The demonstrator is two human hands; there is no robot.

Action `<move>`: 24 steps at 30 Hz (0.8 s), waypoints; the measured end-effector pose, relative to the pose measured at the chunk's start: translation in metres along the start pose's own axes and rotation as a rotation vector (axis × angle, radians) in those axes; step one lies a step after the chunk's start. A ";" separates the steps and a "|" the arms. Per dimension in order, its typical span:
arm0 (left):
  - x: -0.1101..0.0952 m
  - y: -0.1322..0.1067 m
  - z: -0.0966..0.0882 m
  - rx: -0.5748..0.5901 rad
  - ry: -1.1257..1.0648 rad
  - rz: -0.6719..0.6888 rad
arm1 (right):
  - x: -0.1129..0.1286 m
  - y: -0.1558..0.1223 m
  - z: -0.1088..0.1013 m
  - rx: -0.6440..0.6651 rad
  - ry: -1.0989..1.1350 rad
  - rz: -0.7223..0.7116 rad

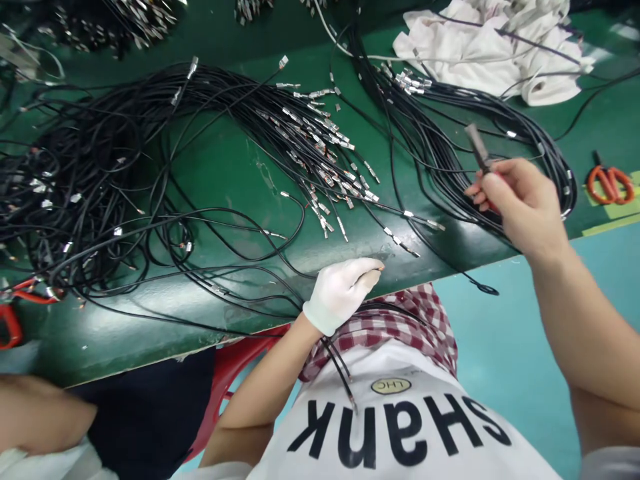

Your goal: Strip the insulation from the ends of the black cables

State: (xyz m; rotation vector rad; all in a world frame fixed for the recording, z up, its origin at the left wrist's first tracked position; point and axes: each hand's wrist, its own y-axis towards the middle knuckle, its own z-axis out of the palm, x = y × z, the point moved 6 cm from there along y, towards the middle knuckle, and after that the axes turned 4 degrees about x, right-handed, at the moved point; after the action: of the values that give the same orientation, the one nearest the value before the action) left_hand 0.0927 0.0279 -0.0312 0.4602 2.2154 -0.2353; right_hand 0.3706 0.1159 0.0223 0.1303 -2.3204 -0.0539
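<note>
My left hand [345, 288] wears a white glove and rests closed at the near edge of the green table [225, 167]. It pinches thin black wires [340, 363] that hang down over my shirt. My bare right hand [520, 200] is raised over the table's right side, fingers closed round a small tool [479, 148] with a grey tip and a red handle. Under and beyond that hand lies a coiled bundle of black wires [450, 133] with metal terminals. A larger fan of terminal-tipped wires [310, 140] spreads across the table's middle.
A tangled heap of black wires [75, 193] covers the left. White cloth [495, 47] lies at the far right. Orange scissors [610, 183] sit at the right edge, a red-handled tool [20, 300] at the left edge. Another person's arm [40, 413] shows lower left.
</note>
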 end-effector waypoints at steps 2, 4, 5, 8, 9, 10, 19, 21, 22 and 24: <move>-0.002 -0.001 -0.001 0.004 -0.033 0.006 | 0.008 -0.022 0.004 0.086 0.408 0.014; -0.008 -0.003 -0.005 0.004 -0.047 0.014 | 0.019 -0.050 0.017 0.278 0.643 0.030; -0.013 -0.005 -0.008 0.006 -0.044 0.021 | 0.024 -0.065 0.026 0.407 0.679 0.050; -0.031 -0.011 -0.016 0.019 -0.012 0.049 | 0.030 -0.108 0.049 0.688 0.527 0.120; -0.038 -0.013 -0.017 0.030 0.006 0.060 | 0.030 -0.117 0.053 0.721 0.413 0.106; -0.044 -0.015 -0.018 0.039 0.027 0.071 | 0.032 -0.123 0.055 0.726 0.291 0.064; -0.060 -0.030 -0.010 0.032 0.245 0.077 | 0.054 -0.135 0.050 0.607 -0.322 -0.378; -0.061 -0.032 -0.008 0.042 0.268 0.084 | 0.057 -0.136 0.051 0.600 -0.346 -0.405; -0.062 -0.032 -0.007 0.047 0.276 0.088 | 0.058 -0.137 0.051 0.596 -0.355 -0.417; -0.064 -0.033 -0.007 0.052 0.287 0.103 | 0.059 -0.139 0.052 0.591 -0.376 -0.440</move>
State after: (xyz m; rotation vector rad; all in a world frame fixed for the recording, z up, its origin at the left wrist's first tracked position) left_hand 0.1116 -0.0163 0.0231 0.6706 2.4599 -0.1816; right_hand 0.3037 -0.0286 0.0187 0.9994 -2.5653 0.4226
